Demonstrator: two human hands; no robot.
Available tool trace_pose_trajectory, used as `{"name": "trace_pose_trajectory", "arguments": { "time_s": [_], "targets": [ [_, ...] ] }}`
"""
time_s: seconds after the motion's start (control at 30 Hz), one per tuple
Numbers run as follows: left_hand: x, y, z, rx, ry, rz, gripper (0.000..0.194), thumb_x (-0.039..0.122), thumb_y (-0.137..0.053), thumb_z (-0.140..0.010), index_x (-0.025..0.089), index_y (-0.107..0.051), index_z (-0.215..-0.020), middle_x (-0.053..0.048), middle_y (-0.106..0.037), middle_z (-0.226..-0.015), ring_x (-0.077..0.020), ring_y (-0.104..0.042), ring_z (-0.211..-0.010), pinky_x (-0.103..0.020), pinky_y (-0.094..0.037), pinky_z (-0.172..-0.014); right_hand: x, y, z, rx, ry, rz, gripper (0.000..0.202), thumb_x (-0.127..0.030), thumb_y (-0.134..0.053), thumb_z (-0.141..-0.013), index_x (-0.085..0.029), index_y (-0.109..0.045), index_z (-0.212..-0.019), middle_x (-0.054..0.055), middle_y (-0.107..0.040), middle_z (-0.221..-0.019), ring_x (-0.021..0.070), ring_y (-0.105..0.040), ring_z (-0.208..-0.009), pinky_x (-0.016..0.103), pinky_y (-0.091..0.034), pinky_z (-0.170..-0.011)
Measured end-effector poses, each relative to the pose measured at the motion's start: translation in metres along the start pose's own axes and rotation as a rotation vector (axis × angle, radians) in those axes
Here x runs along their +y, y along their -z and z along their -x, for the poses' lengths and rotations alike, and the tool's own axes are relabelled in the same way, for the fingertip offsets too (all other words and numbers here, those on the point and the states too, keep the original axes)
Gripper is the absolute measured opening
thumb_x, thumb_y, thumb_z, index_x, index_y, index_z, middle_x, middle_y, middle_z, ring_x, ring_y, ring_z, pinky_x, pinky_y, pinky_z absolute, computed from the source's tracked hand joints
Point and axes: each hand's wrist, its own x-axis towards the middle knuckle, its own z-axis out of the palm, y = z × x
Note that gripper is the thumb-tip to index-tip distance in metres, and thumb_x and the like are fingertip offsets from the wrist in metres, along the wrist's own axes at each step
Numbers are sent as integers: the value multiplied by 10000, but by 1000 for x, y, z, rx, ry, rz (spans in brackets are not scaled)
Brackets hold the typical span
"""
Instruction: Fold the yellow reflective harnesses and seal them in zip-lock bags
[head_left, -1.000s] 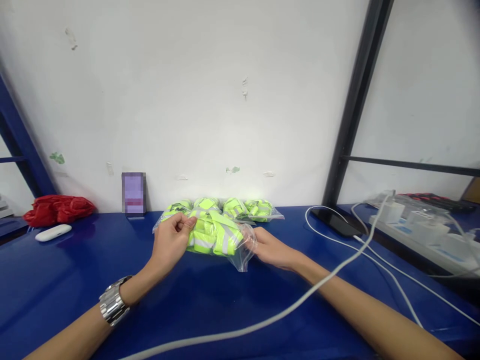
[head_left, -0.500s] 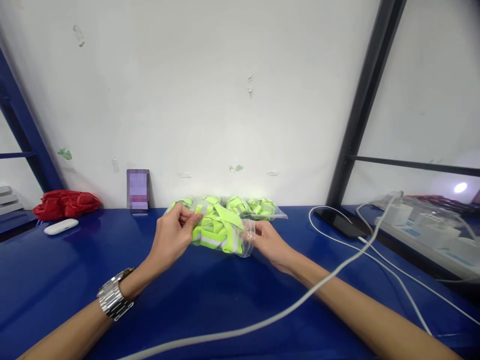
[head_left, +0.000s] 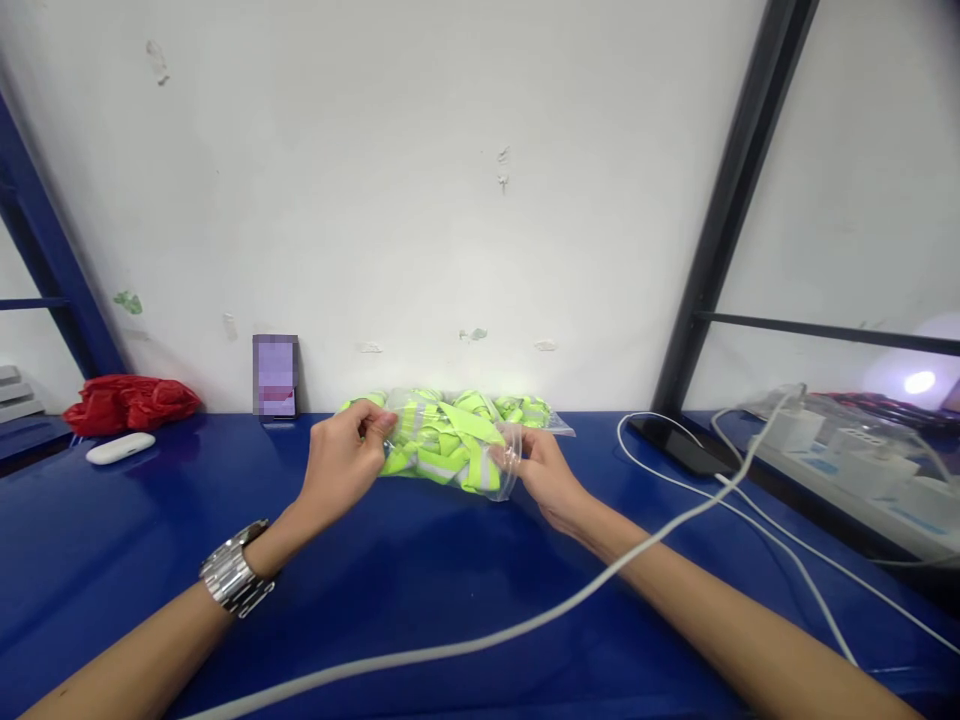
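Between my hands is a clear plastic bag (head_left: 442, 445) with folded neon-yellow strapping with grey reflective stripes inside. My left hand (head_left: 349, 450), a metal watch (head_left: 238, 568) on its wrist, pinches the bag's left edge between thumb and fingers. At the other end, my right hand (head_left: 547, 475) is closed on the clear plastic, its fingertips partly behind the film. Behind this bag, along the wall, lie several similar bagged yellow bundles (head_left: 525, 410), partly hidden by it.
A phone (head_left: 276, 376) leans on the wall. At left lie a red plastic bag (head_left: 131, 403) and a white case (head_left: 121, 448). A white cable (head_left: 525, 627) crosses over my right forearm. At right are a dark phone (head_left: 679, 446) and a power strip with chargers (head_left: 847, 460).
The bag has shifted slightly right and up, and looks more stretched out sideways. My right hand has moved a little right with its end; my left hand keeps its pinch.
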Motion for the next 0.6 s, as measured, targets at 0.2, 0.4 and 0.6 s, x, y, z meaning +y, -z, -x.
{"name": "trace_pose_trajectory", "arguments": {
  "time_s": [0.2, 0.4, 0.6],
  "targets": [
    [-28, 20, -29, 93, 180, -84, 187, 340, -516, -785, 196, -634, -763, -13, -641, -655, -197, -589, -649, -269, -393, -612, 22, 22, -8, 220, -105, 47, 294, -324, -670, -600, -211, -402, -560, -76, -372, -472, 74, -309, -446, 207, -245, -427],
    [-68, 66, -62, 402, 357, -246, 231, 334, -475, -845, 139, -597, -837, -11, -565, -670, -199, -566, -762, -323, -427, -772, 19, 50, -13, 353, -86, 81, 274, -291, -641, -584, -206, -380, -584, -76, -399, -502, 66, -336, -455, 177, -253, -404],
    [-57, 44, -80, 234, 341, -94, 212, 299, -481, -829, 134, -609, -861, -6, -606, -675, -201, -615, -783, -300, -450, -754, -5, 42, -8, 156, -245, 71, 295, -359, -700, -631, -211, -445, -631, -34, -550, -559, 152, -550, -478, 306, -491, -464]
  ]
}}
